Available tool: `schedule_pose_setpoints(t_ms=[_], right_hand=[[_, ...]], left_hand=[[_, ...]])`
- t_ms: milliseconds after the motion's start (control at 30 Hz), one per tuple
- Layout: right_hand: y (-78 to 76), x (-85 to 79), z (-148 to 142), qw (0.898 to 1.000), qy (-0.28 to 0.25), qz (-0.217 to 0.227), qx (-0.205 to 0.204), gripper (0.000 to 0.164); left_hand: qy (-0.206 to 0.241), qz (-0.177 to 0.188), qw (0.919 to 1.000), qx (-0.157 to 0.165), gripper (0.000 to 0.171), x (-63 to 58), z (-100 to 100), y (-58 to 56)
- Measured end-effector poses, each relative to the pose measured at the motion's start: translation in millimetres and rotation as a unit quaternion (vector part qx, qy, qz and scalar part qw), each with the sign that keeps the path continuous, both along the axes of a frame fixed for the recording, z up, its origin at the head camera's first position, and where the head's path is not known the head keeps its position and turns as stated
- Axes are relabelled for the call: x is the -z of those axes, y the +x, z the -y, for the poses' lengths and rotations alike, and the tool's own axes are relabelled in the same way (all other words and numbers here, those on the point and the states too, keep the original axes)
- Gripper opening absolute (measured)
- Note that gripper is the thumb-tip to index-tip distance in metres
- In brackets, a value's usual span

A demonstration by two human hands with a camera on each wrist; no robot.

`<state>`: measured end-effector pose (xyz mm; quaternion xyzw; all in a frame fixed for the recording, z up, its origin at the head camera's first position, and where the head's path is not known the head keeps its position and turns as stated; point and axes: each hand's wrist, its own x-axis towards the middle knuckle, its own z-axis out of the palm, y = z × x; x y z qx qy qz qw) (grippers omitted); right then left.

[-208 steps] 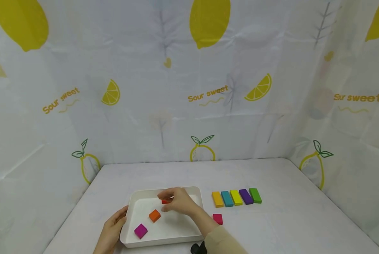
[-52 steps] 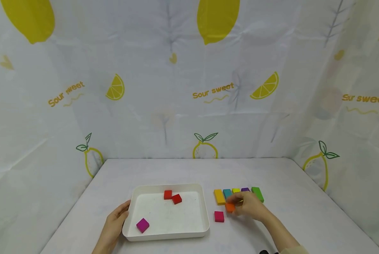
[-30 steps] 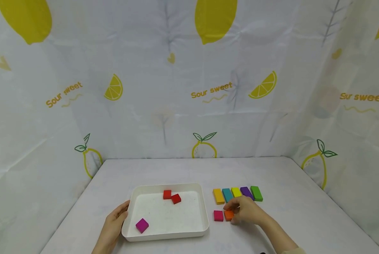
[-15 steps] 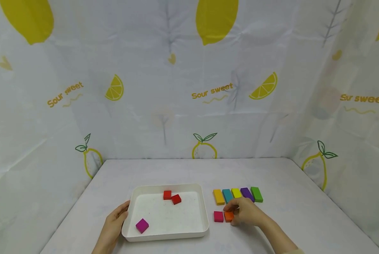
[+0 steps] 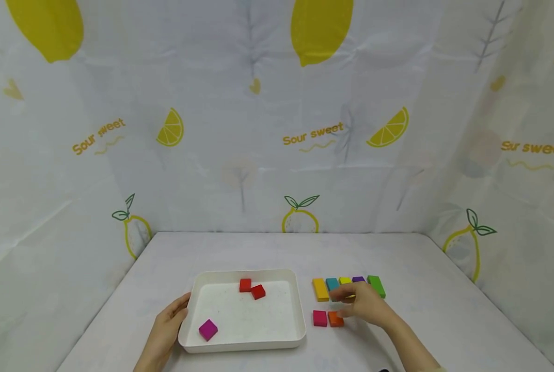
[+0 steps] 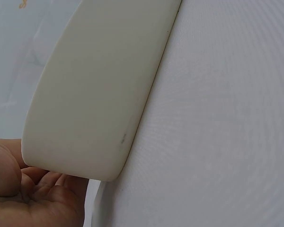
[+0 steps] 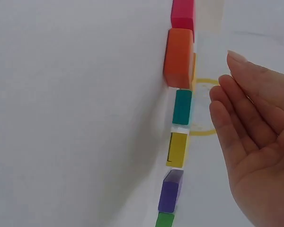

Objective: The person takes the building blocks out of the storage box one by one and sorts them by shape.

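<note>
My left hand [image 5: 162, 330] rests against the outside of the left wall of a shallow white tray [image 5: 242, 346], fingers loosely bent. In the left wrist view, the tray wall [image 6: 90, 104] hides some fingertips. Two red blocks [image 5: 245, 285] and a magenta block [image 5: 208, 329] lie inside the tray. To its right, an orange block [image 5: 335, 321] sits beside a pink block [image 5: 320, 318] on the table. My right hand [image 5: 368, 304] is just over the orange block and holds nothing. In the right wrist view its extended fingers [image 7: 244, 106] are apart from the blocks.
Behind the orange and pink blocks runs a row of longer blocks: amber [image 5: 320, 290], teal [image 5: 332, 283], yellow [image 5: 345, 280], purple [image 5: 359, 279] and green [image 5: 376, 287]. My right hand partly covers several of them. A lemon-print curtain [image 5: 230, 155] bounds the white table.
The orange block has gone from the tray to the table, next to the pink block. My right hand has let go of it and risen slightly. The left hand stays at the tray.
</note>
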<state>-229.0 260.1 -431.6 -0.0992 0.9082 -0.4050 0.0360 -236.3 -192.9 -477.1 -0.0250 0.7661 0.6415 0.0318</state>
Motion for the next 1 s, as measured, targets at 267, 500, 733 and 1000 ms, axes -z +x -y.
schedule_pose_setpoints(t_ms=[267, 500, 733, 1000], right_hand=[[-13.6, -14.1, 26.3, 0.997, -0.047, -0.038, 0.040, 0.035], [-28.7, -15.9, 69.3, 0.995, -0.078, -0.056, 0.041, 0.032], [-36.4, -11.6, 107.5, 0.996, -0.068, -0.049, 0.002, 0.032], [-43.7, -6.3, 138.7, 0.998, -0.053, -0.038, -0.023, 0.033]], left_hand=[[-0.004, 0.002, 1.0000, 0.004, 0.050, -2.0, 1.8, 0.0], [-0.009, 0.003, 0.9999, 0.003, 0.050, -2.1, 3.4, -0.6], [-0.027, 0.009, 0.9996, -0.001, 0.049, 0.2, 2.8, 1.5], [-0.028, 0.010, 0.9996, -0.002, 0.049, -0.9, -0.8, 0.4]])
